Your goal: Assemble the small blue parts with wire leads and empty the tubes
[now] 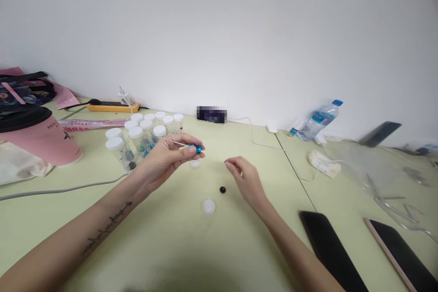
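Observation:
My left hand (173, 155) is closed, pinching a small blue part (195, 148) with a thin pale rod (178, 143) running back from it toward the palm. My right hand (244, 180) hovers to the right with thumb and index finger pressed together; whatever they may hold is too small to make out. A small black round piece (222, 190) lies on the table just left of that hand. Nearer to me is a white round cap (208, 206). Another white-topped thing (195, 163) shows under my left fingertips, partly hidden.
Several clear white-lidded vials (136, 139) with small parts inside stand behind my left wrist. A pink cup (51, 141) is far left, before a yellow power strip (112, 106). A phone (211, 115) leans on the wall; a water bottle (320, 121) and dark phones (330, 248) are right.

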{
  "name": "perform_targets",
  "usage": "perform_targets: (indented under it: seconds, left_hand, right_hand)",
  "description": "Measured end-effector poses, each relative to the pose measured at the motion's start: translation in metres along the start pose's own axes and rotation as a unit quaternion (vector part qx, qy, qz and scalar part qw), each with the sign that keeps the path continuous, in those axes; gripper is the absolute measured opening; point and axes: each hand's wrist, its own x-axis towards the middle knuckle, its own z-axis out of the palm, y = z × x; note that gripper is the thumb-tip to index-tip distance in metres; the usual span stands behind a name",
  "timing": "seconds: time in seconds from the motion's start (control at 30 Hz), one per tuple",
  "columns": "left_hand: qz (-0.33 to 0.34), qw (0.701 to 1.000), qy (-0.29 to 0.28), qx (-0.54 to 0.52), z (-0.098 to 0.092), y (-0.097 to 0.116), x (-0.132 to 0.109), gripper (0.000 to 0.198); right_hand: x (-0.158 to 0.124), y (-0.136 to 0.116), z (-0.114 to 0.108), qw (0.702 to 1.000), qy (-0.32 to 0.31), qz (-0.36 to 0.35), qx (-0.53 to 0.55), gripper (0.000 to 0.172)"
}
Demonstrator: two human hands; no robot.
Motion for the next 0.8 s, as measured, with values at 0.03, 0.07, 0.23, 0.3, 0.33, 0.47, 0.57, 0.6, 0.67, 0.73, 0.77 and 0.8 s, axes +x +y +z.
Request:
perform_targets:
  seconds: [0.03,0.07,0.23,0.3,0.33,0.47,0.57,0.6,0.67,0.73,0.77,0.8]
  left_hand:
    - [0.008,1.000,0.015,-0.003,0.005,-0.009,-0.001,0.019]
    - [0.010,1.000,0.028,-0.004,0.009,-0.019,-0.001,0.020]
    - [-0.025,0.998,0.059,-0.011,0.011,-0.079,-0.007,0.021]
    - [-0.027,0.995,0.091,-0.009,0.003,-0.099,-0.007,0.021]
    - [-0.030,0.994,0.108,-0.006,-0.002,-0.106,-0.006,0.022]
    - [-0.015,0.992,0.128,0.018,-0.015,-0.123,-0.001,0.022]
    - [-0.021,0.994,0.109,0.013,-0.017,-0.126,0.004,0.024]
    - [-0.025,0.994,0.107,0.005,-0.018,-0.126,0.005,0.025]
    - [-0.034,0.994,0.100,-0.024,-0.020,-0.127,0.007,0.027]
    - [-0.042,0.993,0.089,-0.059,-0.022,-0.127,0.008,0.027]
    - [-0.046,0.993,0.084,-0.071,-0.023,-0.127,0.008,0.027]
    - [-0.050,0.992,0.080,-0.079,-0.024,-0.127,0.008,0.027]
  right_hand:
    - [-0.009,0.011,0.004,1.000,-0.010,0.016,0.009,0.024]
    - [-0.017,0.021,0.009,0.999,-0.018,0.029,0.023,0.024]
    - [-0.041,0.052,0.023,0.994,-0.058,0.047,0.082,0.021]
    - [-0.040,0.053,0.025,0.993,-0.073,0.037,0.089,0.011]
    - [-0.039,0.052,0.026,0.992,-0.076,0.031,0.091,0.007]
    - [-0.034,0.044,0.032,0.994,-0.064,-0.010,0.084,0.007]
    - [-0.032,0.039,0.038,0.994,-0.070,-0.039,0.069,0.006]
    - [-0.030,0.038,0.041,0.994,-0.069,-0.039,0.073,0.006]
    - [-0.024,0.036,0.049,0.993,-0.056,-0.026,0.099,0.005]
    - [-0.014,0.035,0.057,0.989,-0.044,-0.009,0.144,0.005]
    - [-0.009,0.034,0.061,0.985,-0.040,-0.001,0.168,0.006]
    - [-0.004,0.033,0.064,0.981,-0.040,0.008,0.190,0.006]
